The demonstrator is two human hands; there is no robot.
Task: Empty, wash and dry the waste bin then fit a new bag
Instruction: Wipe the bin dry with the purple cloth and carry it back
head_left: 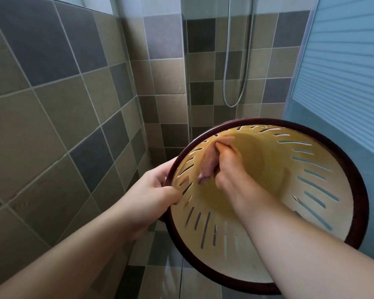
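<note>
**Bin held tilted in a tiled shower corner, cloth against its inner wall**

The waste bin (pixel 268 244) fills the lower right of the view, held off the floor and tipped so its mouth faces the camera. It is cream inside, with rows of narrow slots through its wall and a dark maroon rim. The left hand (pixel 156 195) clamps that rim at about 9 o'clock, thumb curled over the edge onto the inside, fingers behind. The right hand (pixel 227 167) reaches deep into the bin and grips a pinkish cloth (pixel 209 162), bunched in its fingers and pressed to the inner wall toward 10 o'clock. The two hands are apart, one on the rim, one inside.

Around the bin, at 9 through 12 o'clock, stand walls of square tiles (pixel 58 117) in olive, tan and dark grey with pale grout, meeting in a corner. At 12 o'clock a metal shower hose (pixel 233 102) hangs in a loop against the tiles. From 1 to 3 o'clock runs a pale blue ribbed panel (pixel 343 67). Glossy floor tiles (pixel 156 272) show at 6 o'clock.
</note>
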